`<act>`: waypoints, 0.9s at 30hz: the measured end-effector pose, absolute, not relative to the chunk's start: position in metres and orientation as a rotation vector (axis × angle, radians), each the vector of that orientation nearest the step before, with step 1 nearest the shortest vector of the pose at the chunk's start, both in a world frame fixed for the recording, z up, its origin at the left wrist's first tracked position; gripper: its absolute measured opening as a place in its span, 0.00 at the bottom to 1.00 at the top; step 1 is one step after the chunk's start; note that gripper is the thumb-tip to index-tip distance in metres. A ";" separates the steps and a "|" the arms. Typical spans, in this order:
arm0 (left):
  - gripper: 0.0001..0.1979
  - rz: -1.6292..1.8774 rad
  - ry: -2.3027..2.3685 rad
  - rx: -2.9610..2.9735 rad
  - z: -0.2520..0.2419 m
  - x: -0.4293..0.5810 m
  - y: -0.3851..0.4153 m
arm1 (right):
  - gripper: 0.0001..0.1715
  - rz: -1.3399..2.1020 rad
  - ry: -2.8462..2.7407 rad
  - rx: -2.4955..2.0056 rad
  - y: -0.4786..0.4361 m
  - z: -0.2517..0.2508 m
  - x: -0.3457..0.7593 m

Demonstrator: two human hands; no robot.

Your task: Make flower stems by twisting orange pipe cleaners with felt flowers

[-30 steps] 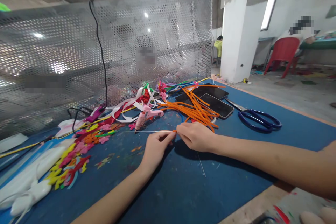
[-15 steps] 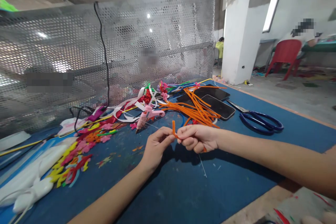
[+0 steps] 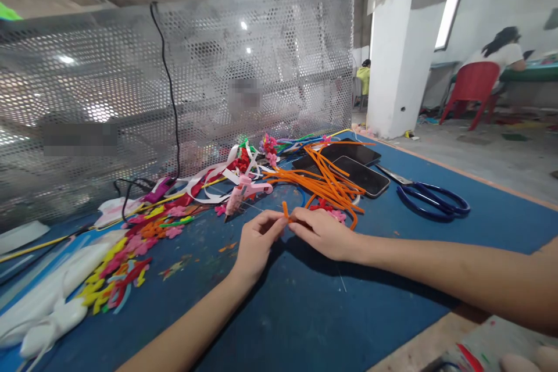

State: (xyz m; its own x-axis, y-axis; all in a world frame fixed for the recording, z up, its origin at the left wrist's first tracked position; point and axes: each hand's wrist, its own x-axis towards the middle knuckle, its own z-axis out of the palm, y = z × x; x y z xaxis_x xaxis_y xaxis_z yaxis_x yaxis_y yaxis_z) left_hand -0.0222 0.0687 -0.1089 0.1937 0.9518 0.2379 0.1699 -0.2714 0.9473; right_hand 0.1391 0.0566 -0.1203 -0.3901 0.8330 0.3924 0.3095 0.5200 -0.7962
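A short orange strip (image 3: 285, 210) stands up between both hands, pinched at its base by the fingertips of the left hand (image 3: 255, 242) and the right hand (image 3: 325, 233), which meet over the middle of the blue worktop (image 3: 305, 314). Just behind lie a pile of orange strips (image 3: 326, 180) and a pink glue gun (image 3: 244, 192). Scissors (image 3: 431, 200) lie toward the right edge.

Craft workshop: scissors (image 3: 431, 197), glue gun (image 3: 244, 192).

Bright, even daylight enters by the window (image 3: 451, 0) far up and right of the fingers (image 3: 267, 223); lamp glare spots the perforated screen (image 3: 244, 26) behind them. A soft shadow lies on the blue mat (image 3: 305, 319) just under them — frame edges bow outward.
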 end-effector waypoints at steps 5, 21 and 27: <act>0.09 1.174 0.852 1.518 -0.114 -0.024 0.070 | 0.12 0.821 -1.911 -0.914 0.050 -0.113 0.139; 0.09 1.008 0.693 1.301 -0.109 -0.020 0.058 | 0.19 1.282 -1.785 -0.737 0.046 -0.115 0.141; 0.07 1.025 0.789 1.760 -0.108 -0.034 0.065 | 0.18 1.181 -1.867 -0.832 0.047 -0.121 0.146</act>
State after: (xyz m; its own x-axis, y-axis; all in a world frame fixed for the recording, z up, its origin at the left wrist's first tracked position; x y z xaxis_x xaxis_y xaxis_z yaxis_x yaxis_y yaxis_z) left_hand -0.0336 0.0651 -0.1078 0.4475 0.8423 0.3004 0.0753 -0.3703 0.9259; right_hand 0.1458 0.0473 -0.1206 -0.4975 0.8290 0.2556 0.1243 0.3597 -0.9247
